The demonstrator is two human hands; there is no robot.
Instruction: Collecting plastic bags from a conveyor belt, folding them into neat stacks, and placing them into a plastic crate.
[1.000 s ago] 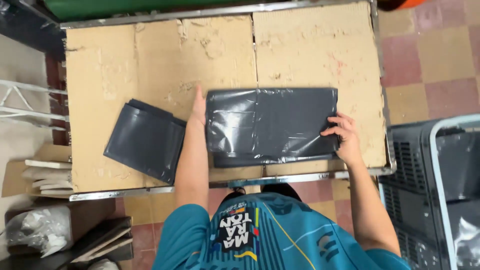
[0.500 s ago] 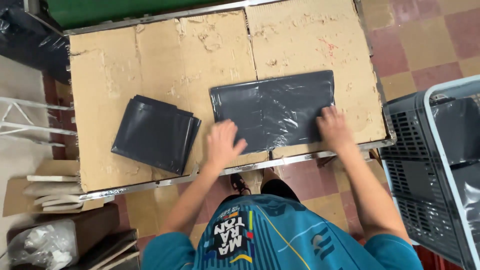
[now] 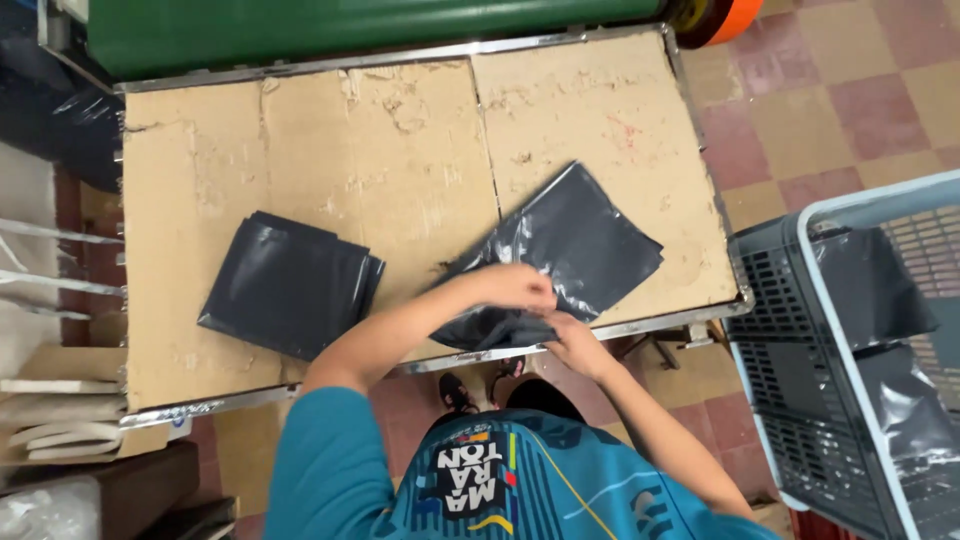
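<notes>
A dark grey plastic bag (image 3: 585,240) lies skewed on the cardboard-covered table (image 3: 400,160), its near end bunched at the front edge. My left hand (image 3: 515,287) reaches across and grips the bag's near edge from above. Just below it, my right hand (image 3: 572,342) holds the same bunched end at the table's front rim. A stack of folded dark grey bags (image 3: 290,283) rests on the table's left part, apart from both hands.
A grey plastic crate (image 3: 850,400) with dark bags inside stands on the tiled floor at the right. A green machine body (image 3: 350,30) runs along the table's far side. Flat cardboard pieces (image 3: 60,420) lie at the lower left.
The bag lay flat and spread under both hands; now it is turned askew and gathered at its near end. Both hands have come together at the front edge.
</notes>
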